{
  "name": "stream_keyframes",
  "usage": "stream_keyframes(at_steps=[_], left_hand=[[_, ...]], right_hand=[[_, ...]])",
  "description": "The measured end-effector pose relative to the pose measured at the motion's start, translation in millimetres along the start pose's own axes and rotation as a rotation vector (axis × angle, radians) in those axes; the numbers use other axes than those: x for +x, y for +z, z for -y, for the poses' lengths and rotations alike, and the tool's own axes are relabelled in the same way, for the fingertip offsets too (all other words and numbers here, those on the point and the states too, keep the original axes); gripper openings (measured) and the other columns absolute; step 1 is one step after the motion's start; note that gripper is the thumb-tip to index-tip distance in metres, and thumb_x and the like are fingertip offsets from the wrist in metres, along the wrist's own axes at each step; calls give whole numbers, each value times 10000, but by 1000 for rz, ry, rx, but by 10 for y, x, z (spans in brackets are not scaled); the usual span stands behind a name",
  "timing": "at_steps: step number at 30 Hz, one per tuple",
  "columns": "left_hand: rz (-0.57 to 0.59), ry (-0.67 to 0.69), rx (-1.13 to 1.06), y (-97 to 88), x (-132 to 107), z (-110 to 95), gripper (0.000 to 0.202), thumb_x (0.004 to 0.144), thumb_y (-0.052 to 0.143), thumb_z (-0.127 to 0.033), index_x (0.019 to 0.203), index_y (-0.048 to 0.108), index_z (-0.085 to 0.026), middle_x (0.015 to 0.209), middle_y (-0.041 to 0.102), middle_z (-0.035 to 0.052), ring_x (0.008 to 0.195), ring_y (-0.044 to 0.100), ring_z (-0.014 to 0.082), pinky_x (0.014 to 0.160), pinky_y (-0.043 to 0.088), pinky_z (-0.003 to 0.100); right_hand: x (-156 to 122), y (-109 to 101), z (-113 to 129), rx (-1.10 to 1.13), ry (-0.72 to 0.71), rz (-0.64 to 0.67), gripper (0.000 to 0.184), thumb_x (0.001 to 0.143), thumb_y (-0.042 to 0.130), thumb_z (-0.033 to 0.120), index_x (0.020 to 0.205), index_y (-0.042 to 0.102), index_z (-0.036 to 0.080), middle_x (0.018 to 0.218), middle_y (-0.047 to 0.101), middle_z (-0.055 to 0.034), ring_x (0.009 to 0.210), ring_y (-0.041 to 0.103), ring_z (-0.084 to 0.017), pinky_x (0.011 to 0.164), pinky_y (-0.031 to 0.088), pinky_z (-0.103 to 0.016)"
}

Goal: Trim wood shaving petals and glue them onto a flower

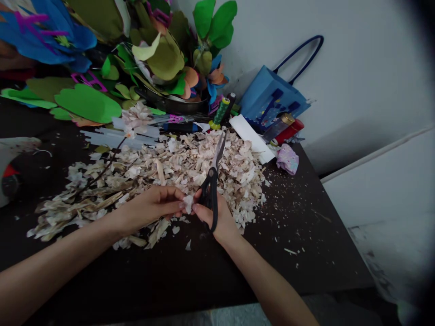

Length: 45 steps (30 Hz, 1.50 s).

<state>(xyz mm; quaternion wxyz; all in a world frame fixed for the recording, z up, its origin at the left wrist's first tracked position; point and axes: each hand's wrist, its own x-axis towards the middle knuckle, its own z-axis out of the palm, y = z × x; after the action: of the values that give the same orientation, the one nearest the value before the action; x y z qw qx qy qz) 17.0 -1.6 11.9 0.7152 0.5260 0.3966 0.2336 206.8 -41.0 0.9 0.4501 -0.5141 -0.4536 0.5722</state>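
Observation:
My left hand [149, 210] pinches a small pale petal-like flake [188, 203] between its fingertips, close to the scissors. My right hand [214, 218] grips black-handled scissors [210, 190], with the steel blades [219, 149] pointing away from me over the heap. The flake sits just beside the handles, and I cannot tell whether the blades touch anything. Beneath both hands lies a large heap of pale wood-like shavings [190, 174]. A thin dark twig [105, 168] with a pale flower-like cluster [137, 117] at its tip rests on the heap.
The dark tabletop [299, 235] is scattered with crumbs. Behind the heap lie clear glue sticks [118, 137], a green thread spool [220, 111], a white strip [251, 138] and a crumpled pink packet [287, 159]. Large paper flowers and leaves [88, 103] fill the back left, and a blue bag [272, 97] leans on the wall.

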Motion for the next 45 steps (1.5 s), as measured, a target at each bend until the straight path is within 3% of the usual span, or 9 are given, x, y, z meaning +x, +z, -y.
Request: stream_keyframes(at_steps=[6, 14, 19, 24, 31, 33, 37, 45], left_hand=[[-26, -11, 29, -24, 11, 56, 301, 773, 765, -495, 810, 716, -201, 667, 659, 19, 571, 527, 142, 514, 370, 227], [-38, -6, 30, 91, -73, -48, 289, 786, 748, -499, 795, 726, -211, 692, 668, 27, 623, 551, 159, 561, 391, 236], [-62, -25, -22, 146, -79, -35, 285, 721, 820, -451, 782, 681, -210, 668, 660, 6, 616, 550, 151, 555, 387, 234], [-50, -62, -72, 105, -33, -1, 261, 681, 851, -398, 727, 689, -198, 637, 653, 4, 591, 535, 138, 550, 382, 237], [-213, -39, -427, -57, -32, -86, 313, 661, 903, -375, 743, 672, -181, 731, 657, 11, 687, 587, 132, 651, 470, 245], [-264, -23, -491, -101, -28, -98, 301, 663, 911, -345, 747, 676, -175, 746, 663, 17, 706, 592, 131, 664, 486, 240], [-369, 39, -558, -171, -18, -107, 306, 664, 917, -333, 770, 682, -168, 799, 693, 33, 756, 617, 136, 695, 508, 234], [-488, 108, -587, -200, -4, -159, 293, 669, 904, -327, 756, 669, -175, 893, 723, 59, 867, 664, 190, 722, 521, 273]], right_hand=[[0, 19, 4, 67, 6, -3, 343, 699, 791, 423, 875, 579, 218, 762, 612, 14, 574, 552, -122, 471, 391, -232], [0, -1, -3, -23, -37, -10, 255, 719, 742, 358, 866, 584, 222, 719, 575, 37, 558, 489, -115, 518, 411, -247], [-6, 16, 1, -11, -23, -31, 246, 702, 747, 340, 848, 590, 220, 742, 584, 25, 561, 488, -112, 499, 410, -235], [-17, 19, -17, 26, -37, 2, 307, 750, 773, 432, 871, 583, 223, 704, 590, 28, 561, 523, -124, 509, 428, -247], [-169, -47, 1, -59, -101, 164, 516, 901, 527, 722, 901, 555, 207, 706, 550, -2, 573, 520, -142, 535, 396, -272], [-228, -53, 28, -163, -86, 227, 528, 919, 497, 724, 951, 558, 201, 714, 535, -3, 604, 493, -146, 567, 400, -279], [-308, -44, 46, -222, 9, 307, 557, 897, 503, 749, 884, 536, 193, 668, 509, 7, 553, 465, -132, 535, 391, -269], [-326, -39, -50, -309, 93, 319, 574, 859, 533, 768, 819, 526, 195, 608, 491, 23, 512, 509, -136, 494, 429, -249]])
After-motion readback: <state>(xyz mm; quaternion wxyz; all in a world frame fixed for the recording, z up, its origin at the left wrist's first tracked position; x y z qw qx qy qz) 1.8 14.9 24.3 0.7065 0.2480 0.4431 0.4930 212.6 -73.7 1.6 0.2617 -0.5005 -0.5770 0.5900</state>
